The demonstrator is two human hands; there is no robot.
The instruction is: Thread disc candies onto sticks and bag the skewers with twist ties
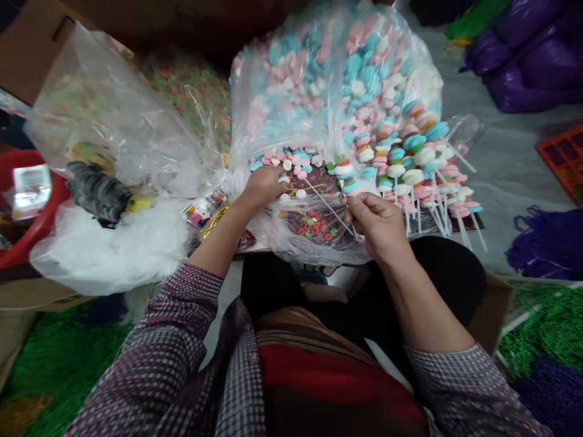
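My left hand (268,185) reaches over the loose marshmallows (268,155), fingers closed at a small blue-and-white marshmallow (283,179). My right hand (380,224) pinches the lower part of a thin white stick (328,203), which slants up to the left. At the stick's upper end sits a pink marshmallow (301,175). Just above my right fingertips lies a stack of marshmallows and coloured rings (345,173); its stick is hidden. Red and green candy rings (314,226) lie on the clear plastic in front.
Several threaded marshmallow sticks (416,176) lie to the right. Behind stands a big clear bag of marshmallows (314,79). At left are a bag of coloured rings (186,91), white plastic bags (113,252) and a red basin (57,209). Purple bundles (532,60) and an orange crate (565,161) are at far right.
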